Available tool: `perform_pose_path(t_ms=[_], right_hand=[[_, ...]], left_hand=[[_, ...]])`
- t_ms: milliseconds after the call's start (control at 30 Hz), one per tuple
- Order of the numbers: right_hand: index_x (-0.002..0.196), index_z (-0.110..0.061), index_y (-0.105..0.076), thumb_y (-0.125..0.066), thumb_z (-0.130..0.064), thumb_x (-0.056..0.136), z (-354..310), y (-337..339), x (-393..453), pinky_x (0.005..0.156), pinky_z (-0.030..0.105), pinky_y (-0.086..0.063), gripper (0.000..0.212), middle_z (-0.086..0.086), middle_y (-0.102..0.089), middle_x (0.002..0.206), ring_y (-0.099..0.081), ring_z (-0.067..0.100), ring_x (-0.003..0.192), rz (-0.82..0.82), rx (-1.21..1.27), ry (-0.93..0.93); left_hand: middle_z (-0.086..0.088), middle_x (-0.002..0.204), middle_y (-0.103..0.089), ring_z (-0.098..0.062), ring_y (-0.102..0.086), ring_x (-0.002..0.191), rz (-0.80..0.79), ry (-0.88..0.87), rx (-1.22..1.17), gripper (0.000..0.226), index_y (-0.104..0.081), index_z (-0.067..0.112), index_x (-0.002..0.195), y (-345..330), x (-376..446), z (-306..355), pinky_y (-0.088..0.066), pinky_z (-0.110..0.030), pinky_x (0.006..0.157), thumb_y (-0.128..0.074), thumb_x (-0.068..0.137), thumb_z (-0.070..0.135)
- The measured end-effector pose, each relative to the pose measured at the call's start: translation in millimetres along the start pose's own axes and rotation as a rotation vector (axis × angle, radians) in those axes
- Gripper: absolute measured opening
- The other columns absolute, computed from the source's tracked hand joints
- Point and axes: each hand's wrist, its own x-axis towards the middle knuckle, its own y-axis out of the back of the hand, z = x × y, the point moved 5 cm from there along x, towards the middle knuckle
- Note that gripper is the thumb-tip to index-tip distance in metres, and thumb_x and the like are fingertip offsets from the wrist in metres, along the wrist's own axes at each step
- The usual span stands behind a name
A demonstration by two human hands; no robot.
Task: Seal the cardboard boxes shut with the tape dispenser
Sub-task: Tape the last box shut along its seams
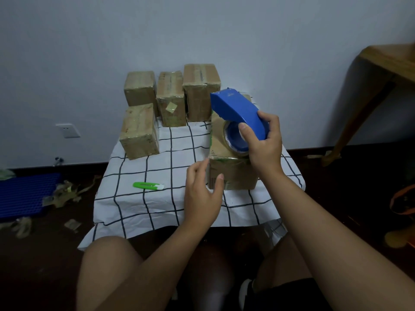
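A cardboard box point(231, 173) stands at the right of the checked cloth. My right hand point(263, 142) grips a blue tape dispenser point(235, 108) with a clear tape roll, tilted over the box's top near its front edge. My left hand point(202, 194) hovers by the box's front left corner, fingers relaxed, thumb near the box face; whether it touches I cannot tell. Several taped boxes stand at the back left, such as a near one point(139, 131) and a tall one point(201, 90).
A green utility knife point(148, 185) lies on the white checked cloth point(170, 153) left of my left hand. Tape and cardboard scraps point(65, 194) and a blue crate point(24, 194) lie on the floor at left. A wooden table leg point(359, 117) rises at right.
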Motion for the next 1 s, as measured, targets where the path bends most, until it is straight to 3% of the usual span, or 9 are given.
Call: perform_pose_path(t_ms=[100,233,400,500,667,733,833,1000], right_hand=[[0.113,-0.041,-0.049,-0.071,-0.040,0.085,-1.2,0.9,0.4,0.100,0.043,-0.049,0.036,-0.009,-0.054,0.122,-0.055,0.015,0.117,0.001,-0.004,-0.002],[0.114,-0.043,-0.047,-0.071,-0.038,0.086,-1.0,0.4,-0.2,0.101,0.046,-0.049,0.037,-0.007,-0.053,0.124,-0.054,0.016,0.118,-0.020,-0.001,-0.006],[0.108,-0.051,-0.046,-0.072,-0.039,0.085,-1.4,0.3,0.2,0.101,0.045,-0.048,0.037,-0.015,-0.051,0.121,-0.053,0.013,0.118,-0.021,0.004,-0.009],[0.108,-0.052,-0.046,-0.072,-0.041,0.084,-0.3,0.3,0.7,0.101,0.045,-0.048,0.037,-0.016,-0.052,0.121,-0.053,0.013,0.118,-0.020,0.000,-0.012],[0.108,-0.053,-0.045,-0.070,-0.045,0.083,-0.2,0.1,-0.1,0.100,0.045,-0.049,0.036,-0.019,-0.051,0.119,-0.053,0.013,0.117,-0.020,-0.007,-0.001],[0.108,-0.052,-0.045,-0.070,-0.044,0.084,-0.3,-0.1,-0.1,0.101,0.046,-0.048,0.036,-0.019,-0.051,0.119,-0.053,0.013,0.117,-0.022,-0.005,0.000],[0.109,-0.051,-0.045,-0.070,-0.044,0.085,-0.2,0.1,-0.2,0.100,0.045,-0.049,0.036,-0.022,-0.050,0.118,-0.053,0.012,0.116,-0.021,-0.006,0.000],[0.108,-0.053,-0.045,-0.070,-0.045,0.083,0.9,0.5,0.4,0.100,0.040,-0.049,0.036,-0.023,-0.051,0.118,-0.053,0.006,0.115,-0.016,0.000,-0.003]], left_hand=[[0.008,0.134,-0.045,-0.003,-0.046,0.121,-0.029,0.030,-0.011,0.051,-0.045,0.016,0.144,-4.9,0.0,3.4,-0.031,0.001,0.089,-0.058,0.096,0.026],[0.009,0.131,-0.049,-0.003,-0.049,0.120,0.005,0.094,-0.052,0.051,-0.043,0.018,0.144,-4.1,2.5,6.1,-0.042,-0.020,0.097,-0.057,0.095,0.020],[0.008,0.116,-0.050,0.004,-0.049,0.103,0.018,0.096,0.044,0.047,-0.049,0.017,0.141,-3.7,12.0,4.8,-0.031,0.003,0.078,-0.055,0.095,0.019],[0.004,0.115,-0.051,0.007,-0.046,0.092,0.005,0.078,0.105,0.045,-0.053,0.015,0.138,-2.6,16.3,4.3,-0.031,0.005,0.071,-0.056,0.094,0.018],[0.005,0.110,-0.046,0.023,-0.043,0.093,-0.038,0.104,0.031,0.050,-0.048,0.014,0.142,-5.1,12.5,0.9,-0.035,0.003,0.071,-0.054,0.093,0.010],[0.006,0.110,-0.042,0.015,-0.046,0.094,-0.057,0.115,0.028,0.053,-0.045,0.015,0.144,-5.3,11.2,1.0,-0.043,-0.006,0.077,-0.054,0.092,0.009],[-0.001,0.121,-0.042,-0.011,-0.049,0.104,-0.076,0.043,0.156,0.057,-0.043,0.012,0.145,-4.5,11.7,6.7,-0.051,-0.034,0.079,-0.056,0.089,0.012],[-0.011,0.104,-0.053,-0.022,-0.054,0.073,-0.071,-0.179,0.479,0.062,-0.045,0.008,0.143,-6.6,9.2,22.5,-0.035,-0.028,0.054,-0.062,0.084,0.015]])
